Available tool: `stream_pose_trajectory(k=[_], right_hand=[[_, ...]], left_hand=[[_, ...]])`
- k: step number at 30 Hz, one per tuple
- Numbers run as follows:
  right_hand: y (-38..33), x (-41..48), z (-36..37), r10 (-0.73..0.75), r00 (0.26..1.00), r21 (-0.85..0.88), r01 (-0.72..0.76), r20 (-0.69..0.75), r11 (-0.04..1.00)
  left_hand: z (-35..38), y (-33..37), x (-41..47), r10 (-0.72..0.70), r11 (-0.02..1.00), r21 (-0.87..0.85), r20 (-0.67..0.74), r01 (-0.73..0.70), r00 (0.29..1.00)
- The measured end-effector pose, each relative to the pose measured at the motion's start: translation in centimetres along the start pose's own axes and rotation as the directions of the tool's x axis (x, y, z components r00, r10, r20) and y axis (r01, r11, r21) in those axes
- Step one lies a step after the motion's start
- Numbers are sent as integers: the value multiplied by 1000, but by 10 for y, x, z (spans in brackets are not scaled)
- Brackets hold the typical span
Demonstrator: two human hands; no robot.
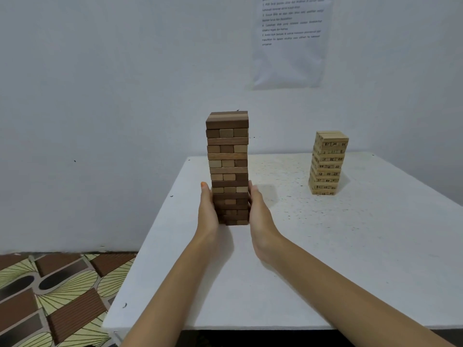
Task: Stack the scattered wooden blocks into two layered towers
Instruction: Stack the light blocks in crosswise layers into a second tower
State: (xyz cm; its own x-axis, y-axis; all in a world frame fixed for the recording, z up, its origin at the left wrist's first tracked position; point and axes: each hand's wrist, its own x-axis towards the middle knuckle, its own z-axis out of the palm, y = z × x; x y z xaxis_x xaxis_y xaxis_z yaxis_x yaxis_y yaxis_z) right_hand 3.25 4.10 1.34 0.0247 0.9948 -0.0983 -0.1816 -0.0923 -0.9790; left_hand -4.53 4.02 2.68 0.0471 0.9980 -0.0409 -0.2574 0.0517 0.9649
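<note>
While both hands, left hand (208, 209) and right hand (259, 214), press flat with straight fingers against the lower sides of the tall two-tone brown wooden block tower (227, 156) near the white table (325, 259) edge, uneven pressure could shift layers or topple it; the pale numbered wooden block tower (327, 164) stands well apart.
</note>
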Motion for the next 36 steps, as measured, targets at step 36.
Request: stream_pose_trajectory(k=[36], right_hand=[[-9, 20, -35, -11, 996, -33, 8, -89, 999]], left_hand=[[33, -23, 40, -104, 994, -40, -52, 102, 993]])
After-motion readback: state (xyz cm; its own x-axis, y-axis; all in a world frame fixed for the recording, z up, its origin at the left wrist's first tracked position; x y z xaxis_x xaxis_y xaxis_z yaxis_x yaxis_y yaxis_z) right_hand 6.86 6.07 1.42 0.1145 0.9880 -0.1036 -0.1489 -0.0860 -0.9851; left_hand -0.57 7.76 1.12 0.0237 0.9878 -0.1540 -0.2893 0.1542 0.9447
